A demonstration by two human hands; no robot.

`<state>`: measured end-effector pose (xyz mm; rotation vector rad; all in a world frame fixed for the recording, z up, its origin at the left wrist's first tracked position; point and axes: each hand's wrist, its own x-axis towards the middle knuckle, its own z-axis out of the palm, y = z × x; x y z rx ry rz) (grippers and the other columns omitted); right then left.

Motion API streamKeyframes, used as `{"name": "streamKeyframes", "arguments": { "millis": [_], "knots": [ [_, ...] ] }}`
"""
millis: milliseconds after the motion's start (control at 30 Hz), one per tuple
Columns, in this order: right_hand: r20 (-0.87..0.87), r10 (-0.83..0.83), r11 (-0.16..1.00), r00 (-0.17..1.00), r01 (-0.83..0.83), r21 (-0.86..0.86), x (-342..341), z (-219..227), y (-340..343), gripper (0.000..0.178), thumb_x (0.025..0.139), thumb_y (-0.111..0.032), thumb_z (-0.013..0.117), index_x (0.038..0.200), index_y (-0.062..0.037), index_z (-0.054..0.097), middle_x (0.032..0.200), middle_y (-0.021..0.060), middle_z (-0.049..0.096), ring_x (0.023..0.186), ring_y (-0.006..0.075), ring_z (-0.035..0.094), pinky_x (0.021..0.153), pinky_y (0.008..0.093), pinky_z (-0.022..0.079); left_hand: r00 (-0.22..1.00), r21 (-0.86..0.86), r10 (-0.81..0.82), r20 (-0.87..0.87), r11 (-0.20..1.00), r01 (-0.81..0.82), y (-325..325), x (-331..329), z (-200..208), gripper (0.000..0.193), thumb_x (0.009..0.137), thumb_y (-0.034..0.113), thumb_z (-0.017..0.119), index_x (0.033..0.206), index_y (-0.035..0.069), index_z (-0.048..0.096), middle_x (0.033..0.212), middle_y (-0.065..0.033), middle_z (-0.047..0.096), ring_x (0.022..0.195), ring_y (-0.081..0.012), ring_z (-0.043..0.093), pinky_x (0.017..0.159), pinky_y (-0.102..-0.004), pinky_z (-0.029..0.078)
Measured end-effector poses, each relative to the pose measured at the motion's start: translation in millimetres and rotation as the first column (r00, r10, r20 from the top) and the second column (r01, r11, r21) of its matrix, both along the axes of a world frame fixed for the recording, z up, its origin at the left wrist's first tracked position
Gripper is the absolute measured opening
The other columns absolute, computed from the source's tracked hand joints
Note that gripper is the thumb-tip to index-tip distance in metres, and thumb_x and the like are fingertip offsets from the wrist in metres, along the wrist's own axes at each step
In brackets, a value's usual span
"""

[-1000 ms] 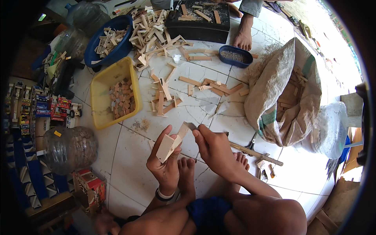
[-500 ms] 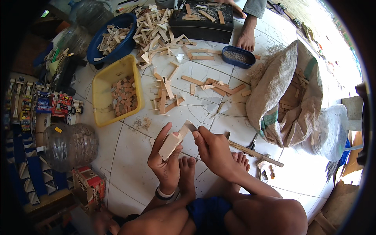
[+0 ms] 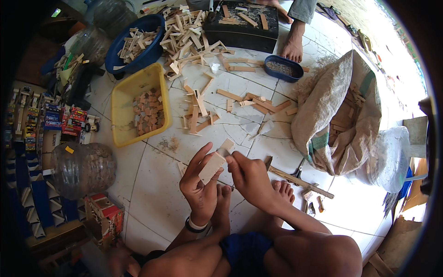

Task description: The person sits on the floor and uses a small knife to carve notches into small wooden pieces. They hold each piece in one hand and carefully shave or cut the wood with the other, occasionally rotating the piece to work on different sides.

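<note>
My left hand (image 3: 199, 189) is closed around a small pale wooden piece (image 3: 211, 168), its broad flat face tilted up and its fingers behind and beside it. A narrower wooden part (image 3: 227, 144) sticks up at the far end, with a small greyish patch below it. There my right hand (image 3: 251, 177) pinches, thumb and forefinger against the piece's right end. Whether anything small sits inside that pinch is hidden. Both hands are above the tiled floor, in front of my feet. Beyond them lie several partly joined wooden strips (image 3: 196, 113).
A yellow tub (image 3: 116, 115) holds small wooden blocks; behind it stand a blue basin (image 3: 113, 57) and a heap of wooden parts (image 3: 184, 34). At right, an open woven sack (image 3: 318, 115) and a wooden-handled tool (image 3: 300, 182). Another person's foot (image 3: 293, 46) is by a black box (image 3: 240, 34).
The wooden piece has turned in my left hand and moved slightly right, its narrow part now pointing more upward. My right hand stays at its end, fingertips shifted slightly.
</note>
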<state>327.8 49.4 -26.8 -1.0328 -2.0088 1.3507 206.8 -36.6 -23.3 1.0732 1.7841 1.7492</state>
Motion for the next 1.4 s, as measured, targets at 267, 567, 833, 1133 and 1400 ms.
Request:
{"name": "streamKeyframes", "arguments": {
  "millis": [267, 567, 833, 1133, 1400],
  "knots": [
    [0.015, -0.030, 1.000, 0.999, 0.030, -0.008, 2.6, -5.7, -4.8, 0.024, 0.108, -0.021, 0.057, 0.093, -0.0027, 0.058, 0.059, 0.0218, 0.058, 0.057, 0.0466, 0.060, 0.052, 0.0510, 0.046, 0.993, -0.010, 0.011, 0.120, 1.000, -0.010, -3.1, -1.3, -6.5, 0.033, 0.099, 0.001, 0.071, 0.130, -0.009, 0.066, 0.134, -0.0175, 0.069, 0.106, -0.0152, 0.067, 0.087, -0.0278, 0.055],
    [0.043, -0.092, 0.994, 0.995, 0.094, -0.053, 9.1, -3.7, 3.9, 0.024, 0.108, -0.019, 0.057, 0.092, -0.0006, 0.056, 0.060, 0.0217, 0.058, 0.055, 0.0455, 0.060, 0.051, 0.0500, 0.045, 0.984, -0.060, 0.055, 0.171, 0.997, -0.045, -8.9, 0.3, -8.0, 0.035, 0.099, 0.002, 0.072, 0.132, -0.007, 0.067, 0.128, -0.0157, 0.072, 0.101, -0.0132, 0.066, 0.085, -0.0266, 0.055],
    [0.180, -0.022, 0.972, 0.983, -0.021, 0.234, 8.4, -1.2, -3.5, 0.021, 0.106, -0.021, 0.060, 0.094, -0.0053, 0.052, 0.075, 0.0184, 0.064, 0.063, 0.0430, 0.064, 0.053, 0.0512, 0.048, 0.996, -0.107, 0.075, 0.058, 0.992, -0.069, -11.2, 1.1, -2.6, 0.031, 0.093, -0.004, 0.075, 0.123, -0.007, 0.072, 0.114, -0.0165, 0.077, 0.094, -0.0144, 0.071, 0.080, -0.0266, 0.056],
    [0.249, -0.051, 0.957, 0.967, -0.024, 0.288, 14.0, 1.3, 1.3, 0.021, 0.106, -0.020, 0.060, 0.094, -0.0058, 0.052, 0.081, 0.0148, 0.065, 0.063, 0.0415, 0.065, 0.052, 0.0493, 0.051, 0.979, -0.056, 0.022, -0.203, 0.998, -0.034, -0.9, 5.3, 4.6, 0.035, 0.085, -0.013, 0.076, 0.120, -0.008, 0.073, 0.109, -0.0204, 0.077, 0.090, -0.0215, 0.076, 0.078, -0.0318, 0.060],
    [0.165, -0.178, 0.956, 0.970, 0.132, 0.261, 10.7, -1.8, 9.1, 0.021, 0.105, -0.019, 0.061, 0.092, -0.0053, 0.053, 0.078, 0.0174, 0.064, 0.066, 0.0435, 0.063, 0.057, 0.0515, 0.049, 0.989, -0.124, 0.042, -0.139, 0.990, -0.060, -5.0, 3.9, 3.4, 0.029, 0.089, -0.009, 0.075, 0.118, -0.009, 0.073, 0.108, -0.0197, 0.077, 0.091, -0.0192, 0.075, 0.079, -0.0309, 0.060]
  ]
}}
